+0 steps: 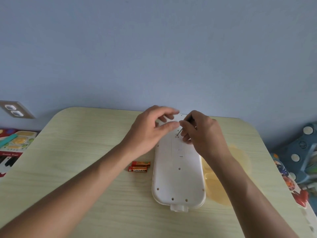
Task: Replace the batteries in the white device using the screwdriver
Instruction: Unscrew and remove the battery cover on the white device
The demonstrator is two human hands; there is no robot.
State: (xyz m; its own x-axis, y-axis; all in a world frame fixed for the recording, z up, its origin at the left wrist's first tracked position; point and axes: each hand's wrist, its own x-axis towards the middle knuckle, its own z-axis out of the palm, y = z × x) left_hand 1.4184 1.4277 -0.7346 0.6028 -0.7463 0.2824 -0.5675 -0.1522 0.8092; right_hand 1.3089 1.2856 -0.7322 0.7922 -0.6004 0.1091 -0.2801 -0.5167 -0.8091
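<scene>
The white device (pixel 178 177) lies face down and lengthwise on the pale wooden table (pixel 85 152), its back panel dotted with screw holes. My right hand (pixel 204 133) grips a thin screwdriver (pixel 179 131), its metal tip set into a screw hole near the device's far end. My left hand (pixel 151 129) hovers over the far left of the device, fingers curled with thumb and forefinger near the screwdriver shaft; whether it touches the device is unclear. Two red batteries (pixel 139 166) lie side by side on the table just left of the device.
A translucent yellow plastic piece (pixel 223 179) sticks out from under the device's right side. Colourful toys and a toy keyboard (pixel 12 148) sit beyond the table's left edge. A patterned play mat and toys (pixel 296 162) lie to the right. A wall outlet (pixel 14 109) is at left.
</scene>
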